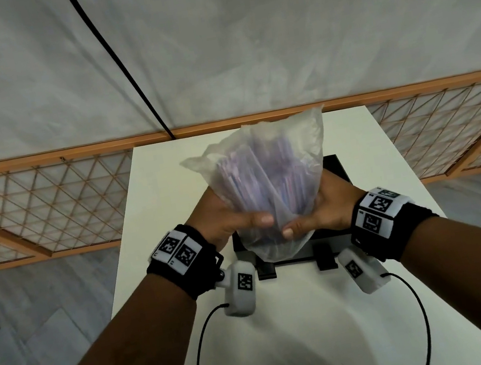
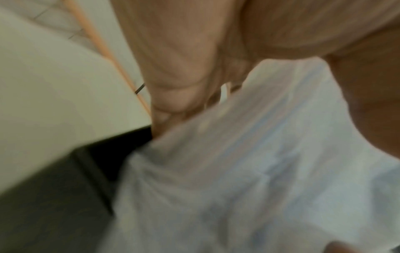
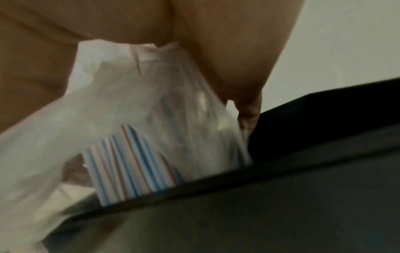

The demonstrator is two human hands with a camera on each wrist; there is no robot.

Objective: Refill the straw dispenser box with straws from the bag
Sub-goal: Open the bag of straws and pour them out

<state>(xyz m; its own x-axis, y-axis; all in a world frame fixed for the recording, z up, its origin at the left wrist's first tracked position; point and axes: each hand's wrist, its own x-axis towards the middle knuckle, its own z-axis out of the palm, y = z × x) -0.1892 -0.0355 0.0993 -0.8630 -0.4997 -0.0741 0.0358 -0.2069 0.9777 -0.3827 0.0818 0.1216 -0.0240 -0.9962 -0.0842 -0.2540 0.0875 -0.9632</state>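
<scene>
A clear plastic bag (image 1: 267,178) full of blue, pink and white striped straws is held above the black dispenser box (image 1: 333,166) on the white table (image 1: 287,318). My left hand (image 1: 233,221) grips the bag's left side, thumb across its front. My right hand (image 1: 318,217) grips the right side, thumb pressing the plastic. In the right wrist view the straws (image 3: 134,164) show through the bag (image 3: 65,128), ends near the box's rim (image 3: 303,167). The blurred left wrist view shows the bag (image 2: 249,171) beside the box (image 2: 54,196). The box's inside is hidden.
The table is narrow, with grey floor (image 1: 32,313) on both sides. A wooden lattice panel (image 1: 30,208) runs behind it, below a white cloth backdrop. A black cable (image 1: 118,65) hangs down at the back. Two black brackets (image 1: 325,259) stick out at the box's front.
</scene>
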